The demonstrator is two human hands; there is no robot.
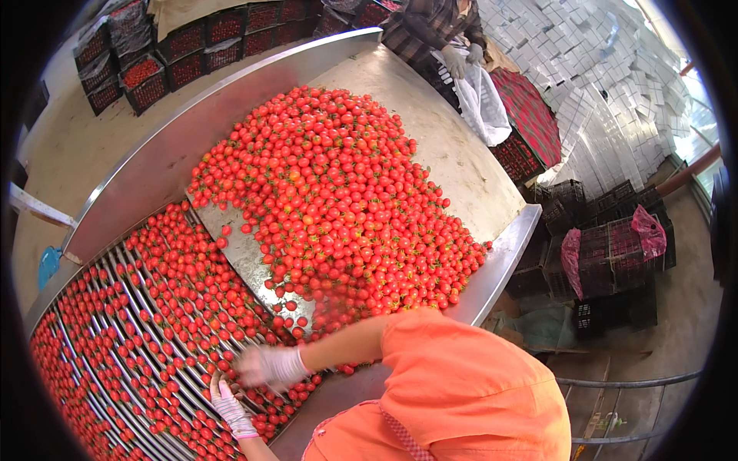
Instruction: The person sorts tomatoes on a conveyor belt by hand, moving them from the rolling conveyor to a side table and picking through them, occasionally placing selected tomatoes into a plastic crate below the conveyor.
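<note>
A large heap of cherry tomatoes (346, 196) lies on a metal sorting table (444, 150). Many more tomatoes sit in rows on a roller conveyor (135, 288) at the lower left. My left hand (230, 406), in a striped glove with bare fingertips, is over the rollers among the tomatoes; whether it grips one cannot be told. Just above and to its right is my right hand (268, 367), gloved and blurred by motion, near the edge where the table meets the rollers. Its fingers are too blurred to read.
Metal side walls (167, 135) border the table. Across it, a person (435, 29) in gloves holds a white mesh bag (484, 104). Crates of tomatoes (141, 80) stand at the upper left, dark crates (611, 259) at the right. A metal railing (628, 382) is at the lower right.
</note>
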